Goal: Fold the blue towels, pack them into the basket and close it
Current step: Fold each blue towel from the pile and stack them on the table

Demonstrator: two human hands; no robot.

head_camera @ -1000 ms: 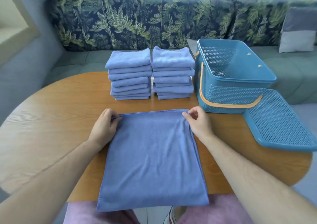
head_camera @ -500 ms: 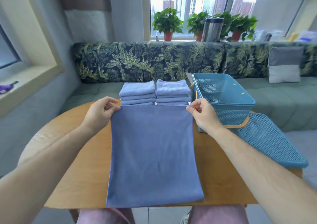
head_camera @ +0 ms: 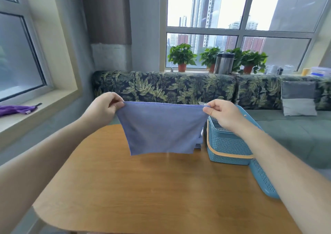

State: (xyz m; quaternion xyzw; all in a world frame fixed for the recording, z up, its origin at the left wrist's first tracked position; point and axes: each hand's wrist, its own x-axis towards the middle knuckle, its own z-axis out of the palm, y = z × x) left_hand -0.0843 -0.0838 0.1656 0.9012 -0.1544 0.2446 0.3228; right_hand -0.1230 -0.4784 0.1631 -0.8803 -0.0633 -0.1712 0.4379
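Note:
A blue towel (head_camera: 161, 128) hangs in the air above the wooden table (head_camera: 152, 183), stretched flat between my hands. My left hand (head_camera: 103, 108) pinches its top left corner and my right hand (head_camera: 223, 113) pinches its top right corner. The blue basket (head_camera: 227, 144) with an orange handle stands on the table to the right, partly behind my right wrist. Its blue lid (head_camera: 263, 181) lies beside it at the table's right edge. The stacks of folded towels are almost wholly hidden behind the hanging towel; only a sliver (head_camera: 198, 145) shows.
A leaf-patterned sofa (head_camera: 170, 88) runs behind the table, with a grey cushion (head_camera: 298, 99) on the right. Potted plants (head_camera: 181, 56) and a steel flask (head_camera: 223, 63) stand on the window sill. A purple cloth (head_camera: 14, 110) lies on the left sill.
Both hands lifted the towel off the table by its far corners, so it now hangs free in the air. My view tilted up towards the window.

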